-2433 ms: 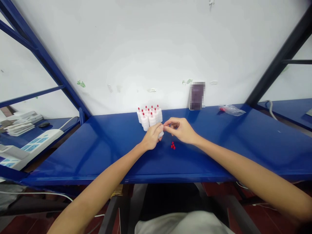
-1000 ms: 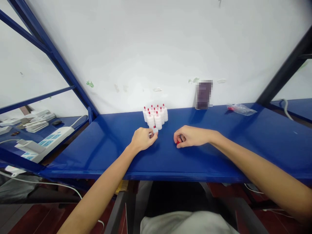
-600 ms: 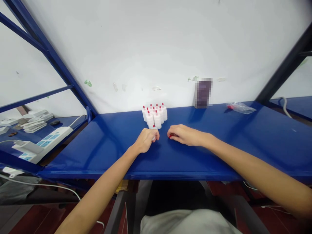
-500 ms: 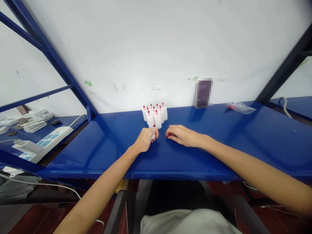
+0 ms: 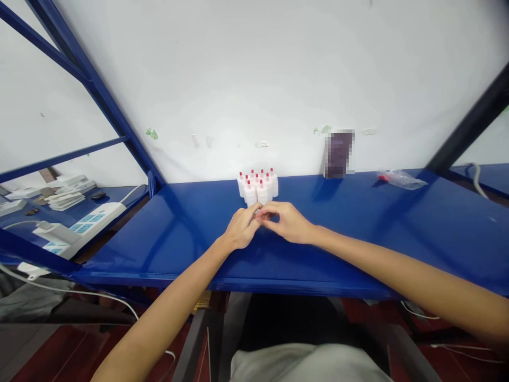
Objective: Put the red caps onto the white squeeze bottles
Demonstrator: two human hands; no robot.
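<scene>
Near the middle of the blue tabletop, my left hand (image 5: 241,227) is curled around a small white squeeze bottle (image 5: 258,211), which is mostly hidden by fingers. My right hand (image 5: 288,220) meets it from the right, thumb and forefinger pinched together at the bottle. The small red cap that showed at these fingertips a moment ago is covered now. Just behind both hands, several white squeeze bottles (image 5: 250,194) with red tips stand upright in a tight group.
Against the wall leans a blurred dark rectangular object (image 5: 338,154). A clear plastic bag (image 5: 404,180) with something red in it lies on the blue table (image 5: 191,223) at the right. On the left are a white power strip (image 5: 89,225) and a blue frame post (image 5: 101,98).
My right hand has moved left until its fingertips meet my left hand. The bottle in my left hand is more covered, and the view has shifted slightly.
</scene>
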